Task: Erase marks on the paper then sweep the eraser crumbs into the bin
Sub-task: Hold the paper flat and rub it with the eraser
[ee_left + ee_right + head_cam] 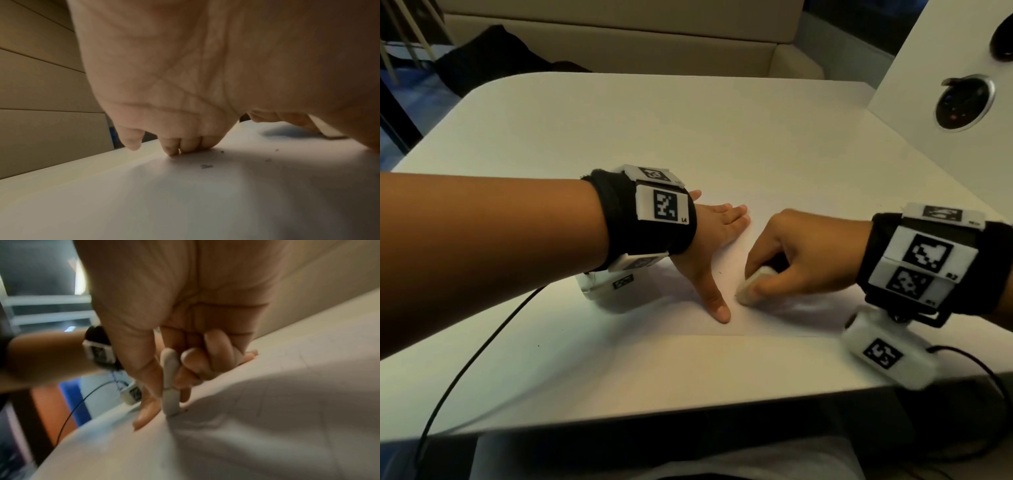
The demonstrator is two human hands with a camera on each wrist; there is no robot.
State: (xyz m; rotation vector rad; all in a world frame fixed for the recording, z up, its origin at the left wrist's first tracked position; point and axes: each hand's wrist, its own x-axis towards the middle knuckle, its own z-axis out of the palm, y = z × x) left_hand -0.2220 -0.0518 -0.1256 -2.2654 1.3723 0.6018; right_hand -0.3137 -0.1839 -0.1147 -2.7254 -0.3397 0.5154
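Observation:
A white sheet of paper lies on the table in front of me. My left hand lies flat on it with straight, spread fingers, the thumb pointing toward me. My right hand pinches a white eraser between thumb and fingers, and the eraser's lower end touches the paper just right of the left thumb. In the right wrist view the eraser stands tilted on the paper. Dark eraser crumbs lie on the paper near my left fingertips.
The pale table stretches far behind the paper. A white panel with round dark sockets stands at the right back corner. A black cable runs off the near left edge. No bin shows in any view.

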